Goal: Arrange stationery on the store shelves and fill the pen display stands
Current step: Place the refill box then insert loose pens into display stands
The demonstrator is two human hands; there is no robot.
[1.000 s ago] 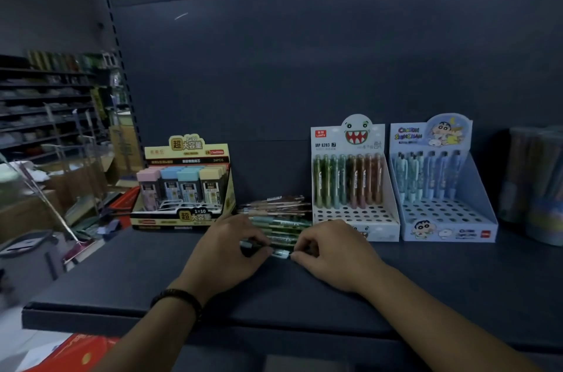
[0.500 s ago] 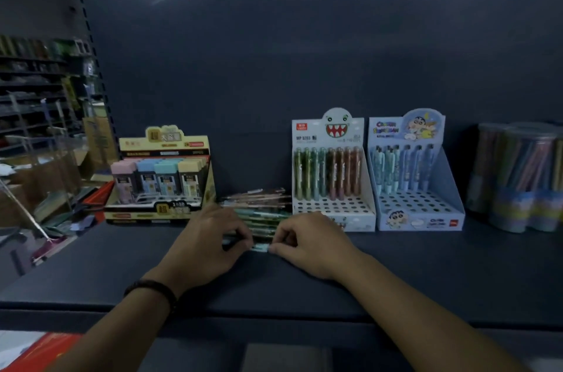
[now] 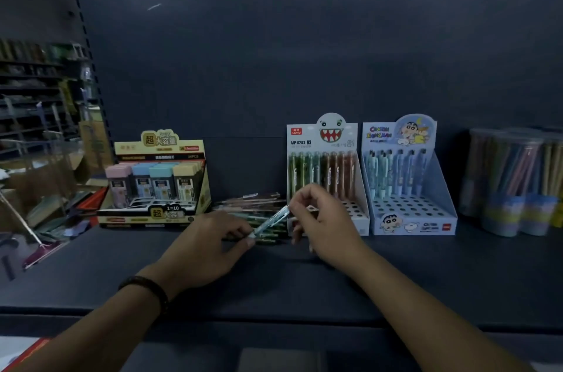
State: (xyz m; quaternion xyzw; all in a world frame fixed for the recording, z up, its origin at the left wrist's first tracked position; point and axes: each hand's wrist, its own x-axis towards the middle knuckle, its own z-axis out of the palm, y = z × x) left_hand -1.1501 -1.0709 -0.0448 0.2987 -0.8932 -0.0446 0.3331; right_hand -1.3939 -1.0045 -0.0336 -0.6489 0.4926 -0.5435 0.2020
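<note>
A pile of loose pens [image 3: 253, 207] lies on the dark shelf [image 3: 426, 274] between two display boxes. My right hand [image 3: 323, 219] pinches the top end of a light blue pen [image 3: 271, 220], lifted and tilted above the pile. My left hand [image 3: 207, 246] rests on the shelf and touches the pen's lower end with its fingertips. Behind my right hand stands the white monster-face pen stand [image 3: 323, 158], with green and brown pens in its back row and open holes in front. To its right is the blue cartoon pen stand [image 3: 408, 188], also filled only at the back.
A yellow box of pencil-lead cases [image 3: 158, 182] stands at the left of the shelf. Clear tubs of pencils [image 3: 511, 182] stand at the far right. Beyond the shelf's left edge are cartons and other store shelves [image 3: 33, 91].
My right hand has risen from the shelf, lifting one end of the light blue pen off the pile. My left hand stays low at the pen's other end.
</note>
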